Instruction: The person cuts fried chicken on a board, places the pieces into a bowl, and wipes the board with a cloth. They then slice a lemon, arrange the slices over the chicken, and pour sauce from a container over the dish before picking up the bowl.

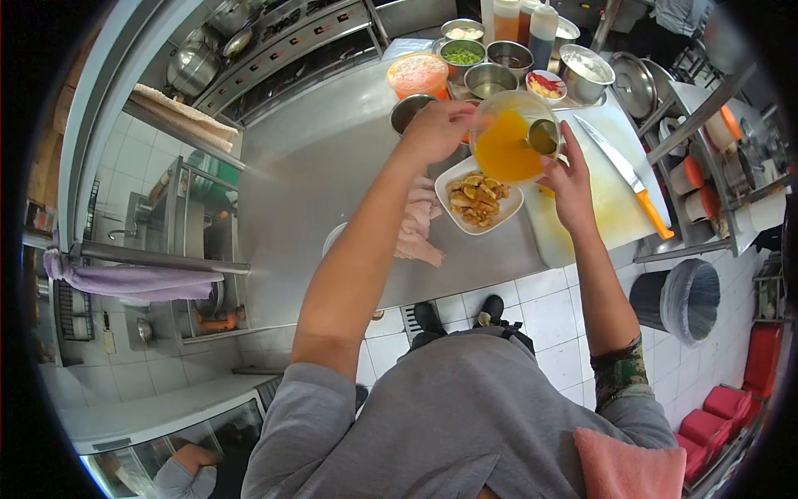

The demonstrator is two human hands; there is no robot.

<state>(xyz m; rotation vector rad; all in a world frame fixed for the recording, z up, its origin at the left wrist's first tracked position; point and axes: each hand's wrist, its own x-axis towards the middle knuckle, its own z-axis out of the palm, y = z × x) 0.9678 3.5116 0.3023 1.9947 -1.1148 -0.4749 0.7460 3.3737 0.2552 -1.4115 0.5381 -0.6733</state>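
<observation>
A clear round bowl of yellow-orange liquid [504,148] is held up over the steel table, tilted toward me. My right hand [572,185] grips its right side, thumb in front and fingers along the edge. At the left rim, my left hand [438,131] has its fingers closed against the bowl. A small round metal cup or ladle bowl [543,136] shows at the bowl's right side; its handle is hidden. Just below, a white square dish [494,223] holds browned food pieces with lemon slices [475,200]. Pale raw meat pieces [420,229] lie left of the dish, partly behind my left forearm.
A knife with an orange handle [636,190] lies on the white cutting board [549,229]. Metal containers, including one of chopped greens [463,53], and sauce bottles [544,33] stand at the back. A lined bin [690,301] is on the floor at right.
</observation>
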